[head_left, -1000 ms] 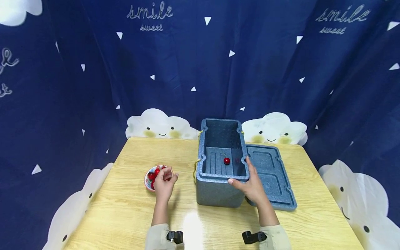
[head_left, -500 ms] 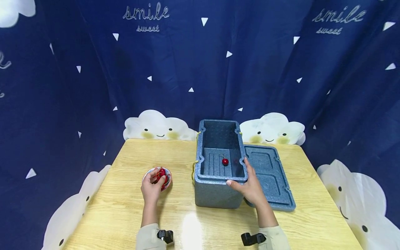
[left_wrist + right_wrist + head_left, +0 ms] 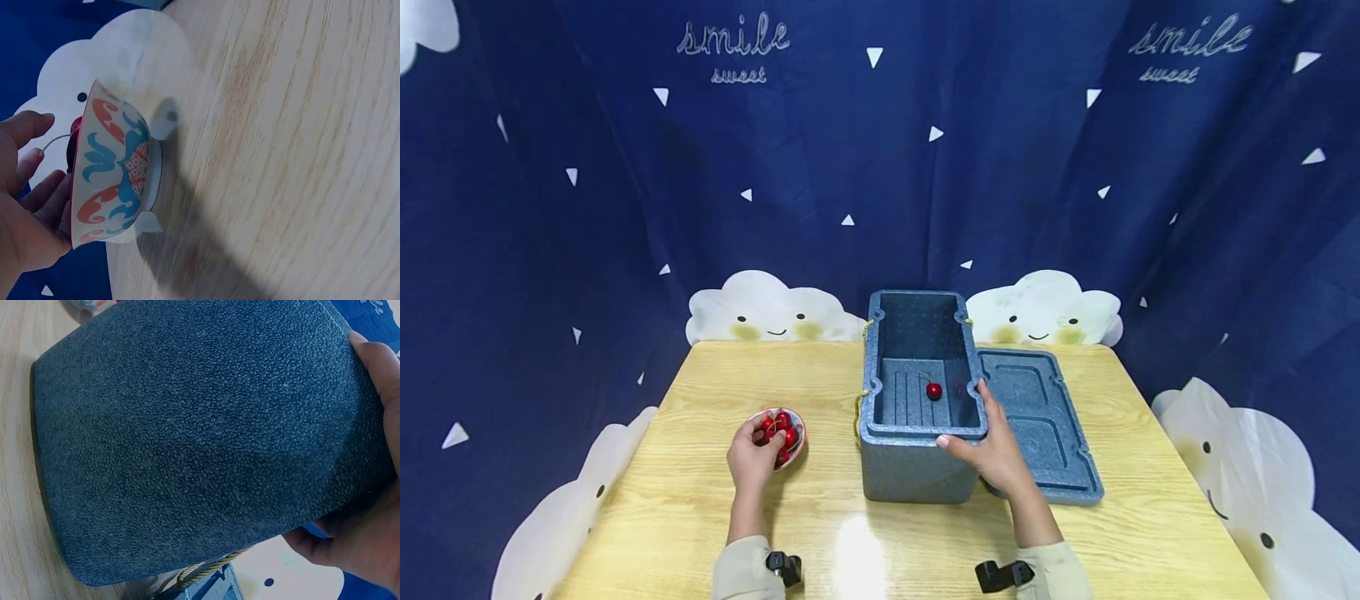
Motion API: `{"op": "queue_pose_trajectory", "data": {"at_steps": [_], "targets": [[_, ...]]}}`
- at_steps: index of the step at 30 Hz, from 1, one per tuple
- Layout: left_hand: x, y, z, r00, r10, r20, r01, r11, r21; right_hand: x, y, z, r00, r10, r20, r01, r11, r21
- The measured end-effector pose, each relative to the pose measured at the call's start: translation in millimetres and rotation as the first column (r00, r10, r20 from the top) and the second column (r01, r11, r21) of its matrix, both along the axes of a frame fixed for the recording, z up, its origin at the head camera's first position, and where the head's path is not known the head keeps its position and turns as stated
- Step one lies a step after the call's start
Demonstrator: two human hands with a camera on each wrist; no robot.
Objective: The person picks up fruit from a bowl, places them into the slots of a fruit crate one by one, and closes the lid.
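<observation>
In the head view, a small bowl [image 3: 802,444] of red cherries [image 3: 789,437] stands on the left part of the table. My left hand [image 3: 752,460] is at its left rim, fingers reaching over the fruit. The left wrist view shows a gap between the upper digits of my left hand [image 3: 31,206], with a cherry stem [image 3: 56,139] ending near one fingertip. Whether it touches is unclear. My right hand [image 3: 1002,454] holds the near right corner of a blue-grey foam box [image 3: 917,479], thumb at the front rim, fingers along the side. One cherry [image 3: 934,391] lies inside the box.
The box's lid [image 3: 1041,425] lies flat on the wooden table [image 3: 820,533], right of the box. Yellow rope [image 3: 858,421] hangs along the box's left side. Behind the table hangs a dark blue curtain [image 3: 812,167] with white clouds.
My left hand has moved from over the bowl to its left side, uncovering more cherries. The head view has shifted slightly. My right hand stays on the box corner.
</observation>
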State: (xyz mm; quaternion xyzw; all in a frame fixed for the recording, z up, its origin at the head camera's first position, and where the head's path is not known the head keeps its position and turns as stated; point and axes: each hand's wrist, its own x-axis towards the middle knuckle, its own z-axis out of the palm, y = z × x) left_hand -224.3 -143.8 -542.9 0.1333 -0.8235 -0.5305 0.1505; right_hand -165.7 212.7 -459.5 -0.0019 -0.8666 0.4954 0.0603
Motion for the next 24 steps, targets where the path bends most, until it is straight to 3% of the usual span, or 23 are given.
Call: {"op": "queue_pose_trajectory", "data": {"at_steps": [8, 15, 24], "targets": [[3.2, 4.0, -0.1, 0.996, -0.028, -0.079, 0.02, 0.995, -0.097, 1.1, -1, -1.5, 1.0, 0.0, -0.013, 0.0, 1.0, 0.0], [3.6, -2.4, 2.1, 0.995, -0.09, 0.041, 0.093, 0.992, -0.082, 1.6, -1, -1.1, 1.0, 0.002, -0.01, -0.002, 1.0, -0.009], [5.3, -6.7, 3.8, 0.99, -0.122, 0.073, 0.128, 0.988, -0.088, -0.4, 0, -1.3, 1.0, 0.0, -0.001, 0.0, 1.0, 0.001]]}}
